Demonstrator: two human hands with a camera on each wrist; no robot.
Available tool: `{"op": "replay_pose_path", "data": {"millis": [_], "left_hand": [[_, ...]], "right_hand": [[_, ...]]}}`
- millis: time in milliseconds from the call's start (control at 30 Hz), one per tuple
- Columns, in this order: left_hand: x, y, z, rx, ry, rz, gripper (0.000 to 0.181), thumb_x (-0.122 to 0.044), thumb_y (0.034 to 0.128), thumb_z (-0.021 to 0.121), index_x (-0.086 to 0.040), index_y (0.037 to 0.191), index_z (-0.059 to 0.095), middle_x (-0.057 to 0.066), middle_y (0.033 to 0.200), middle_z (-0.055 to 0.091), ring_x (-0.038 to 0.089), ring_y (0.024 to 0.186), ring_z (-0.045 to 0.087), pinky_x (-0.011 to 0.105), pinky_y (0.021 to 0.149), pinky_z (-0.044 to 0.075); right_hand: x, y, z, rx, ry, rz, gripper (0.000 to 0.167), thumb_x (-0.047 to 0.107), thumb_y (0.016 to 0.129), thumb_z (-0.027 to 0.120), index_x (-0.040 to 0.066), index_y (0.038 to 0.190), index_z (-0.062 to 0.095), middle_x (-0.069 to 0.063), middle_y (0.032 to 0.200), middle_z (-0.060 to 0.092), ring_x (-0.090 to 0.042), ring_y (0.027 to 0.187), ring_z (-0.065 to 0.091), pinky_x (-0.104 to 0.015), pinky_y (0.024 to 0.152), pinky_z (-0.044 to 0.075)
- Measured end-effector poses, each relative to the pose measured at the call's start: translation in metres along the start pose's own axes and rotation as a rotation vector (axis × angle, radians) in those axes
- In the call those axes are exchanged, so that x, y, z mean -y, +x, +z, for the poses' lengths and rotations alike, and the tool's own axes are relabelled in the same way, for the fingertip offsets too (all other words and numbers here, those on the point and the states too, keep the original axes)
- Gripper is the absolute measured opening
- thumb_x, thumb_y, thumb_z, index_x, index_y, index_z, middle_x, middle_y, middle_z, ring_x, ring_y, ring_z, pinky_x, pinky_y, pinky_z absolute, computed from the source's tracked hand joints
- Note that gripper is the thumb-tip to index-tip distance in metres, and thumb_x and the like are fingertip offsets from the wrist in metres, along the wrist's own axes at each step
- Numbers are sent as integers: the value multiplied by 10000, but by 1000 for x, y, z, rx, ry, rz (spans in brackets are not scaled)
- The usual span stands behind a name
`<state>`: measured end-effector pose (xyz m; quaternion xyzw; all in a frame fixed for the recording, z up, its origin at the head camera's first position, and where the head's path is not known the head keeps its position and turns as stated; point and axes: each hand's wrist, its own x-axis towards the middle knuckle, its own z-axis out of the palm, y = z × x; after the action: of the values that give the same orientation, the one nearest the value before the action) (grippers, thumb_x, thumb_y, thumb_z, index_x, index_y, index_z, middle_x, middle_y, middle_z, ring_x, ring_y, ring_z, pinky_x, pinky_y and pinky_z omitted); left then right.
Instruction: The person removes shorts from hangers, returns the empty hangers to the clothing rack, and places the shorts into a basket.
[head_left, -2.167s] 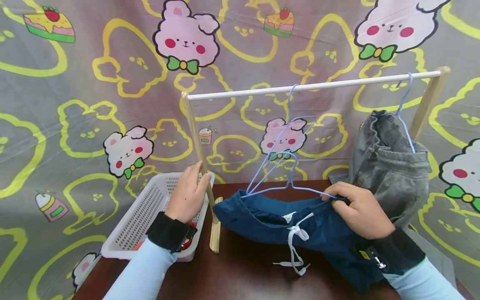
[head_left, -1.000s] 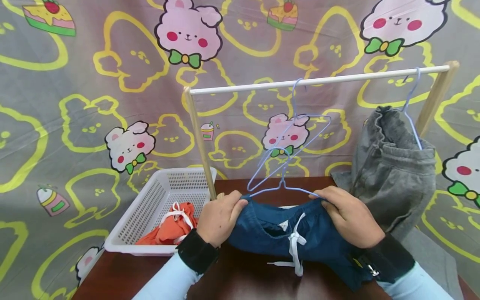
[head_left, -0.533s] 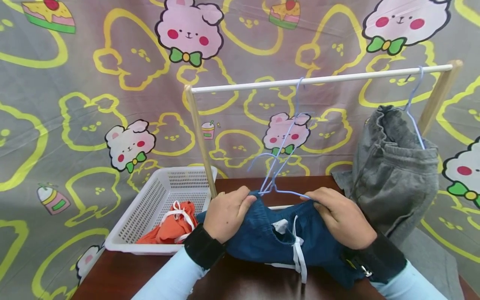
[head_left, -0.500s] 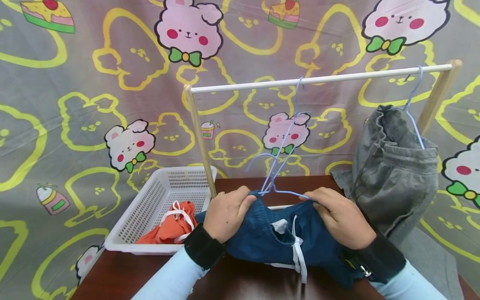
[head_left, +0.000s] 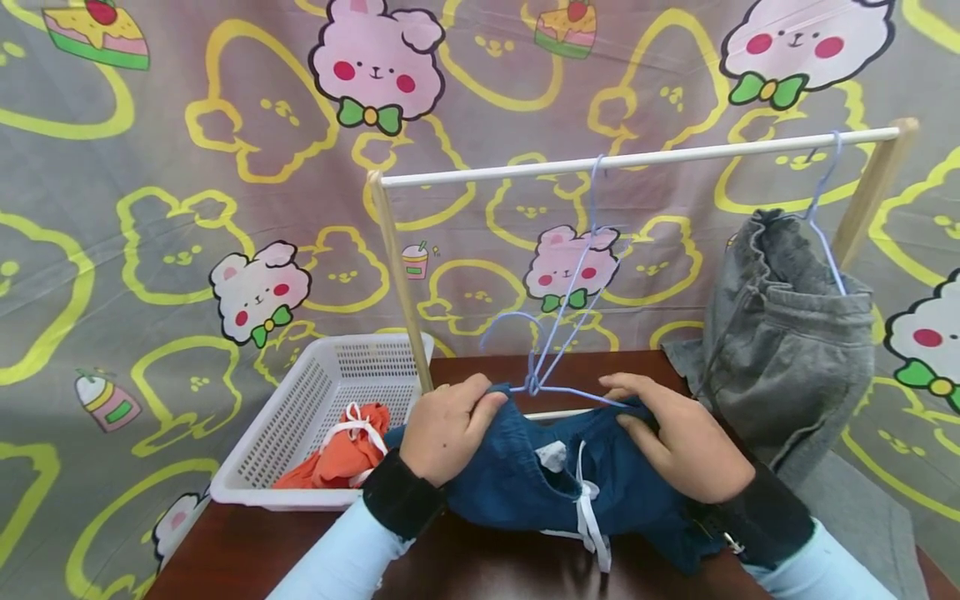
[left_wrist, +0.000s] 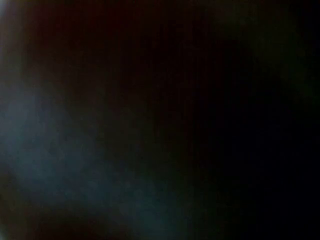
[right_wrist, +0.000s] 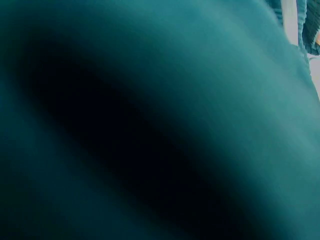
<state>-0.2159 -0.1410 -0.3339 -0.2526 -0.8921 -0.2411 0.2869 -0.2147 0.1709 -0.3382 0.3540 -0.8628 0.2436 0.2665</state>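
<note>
Blue shorts [head_left: 510, 487] with a white drawstring [head_left: 587, 500] are held above the table, a light-blue hanger [head_left: 573, 392] lying along their waistband opening. My left hand [head_left: 450, 429] pinches the left side of the waistband between thumb and fingers. At the right side, my right hand [head_left: 686, 437] has thumb and fingers parted around the hanger's end and the cloth. Blurred teal cloth of the shorts [right_wrist: 260, 115] fills most of the right wrist view. The left wrist view is too dark to make anything out.
Behind the shorts, a wooden rack with a white rail [head_left: 675, 157] carries a bare hanger [head_left: 594, 208] and grey trousers [head_left: 802, 350] on another hanger. A white basket [head_left: 255, 442] at left holds an orange garment [head_left: 341, 458]. Everything stands on a dark red-brown table [head_left: 225, 542].
My left hand has come from the rack's left post to the waistband. The hanger has shifted left and its hook has swung leftward. My right thumb and fingers have just spread apart.
</note>
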Motion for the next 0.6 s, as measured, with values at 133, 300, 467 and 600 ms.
{"op": "replay_pose_path", "data": {"millis": [133,300,467,600], "left_hand": [[3,0,-2,-21,2,-4,182,-338,1011,626,-176,929,639,-103,664,545,73,601,522,236,555,460],[6,0,-5,-45,-7,-22,178,-329,1012,628,-170,932,641,-90,679,567,81,603,524,246,551,457],[10,1,-5,-48,-11,-38,191,-334,1014,625,-163,929,632,-98,642,512,82,577,502,252,523,431],[12,0,-6,-44,-31,-55,190,-333,1021,615,-163,938,628,-97,651,514,80,582,503,262,529,429]], "right_hand": [[-1,-1,-6,-15,6,39,415,3,886,759,164,1235,602,70,1143,648,-83,950,619,-314,786,536],[-7,-3,-13,-26,6,91,303,40,892,766,163,1119,607,71,1081,644,-102,936,616,-319,817,542],[-18,-5,-13,-55,2,124,291,45,891,769,153,1060,558,12,1086,644,-136,919,603,-225,825,487],[-25,-9,-15,-88,33,136,316,21,881,772,144,1026,519,-4,1083,642,-129,925,585,-125,826,410]]}}
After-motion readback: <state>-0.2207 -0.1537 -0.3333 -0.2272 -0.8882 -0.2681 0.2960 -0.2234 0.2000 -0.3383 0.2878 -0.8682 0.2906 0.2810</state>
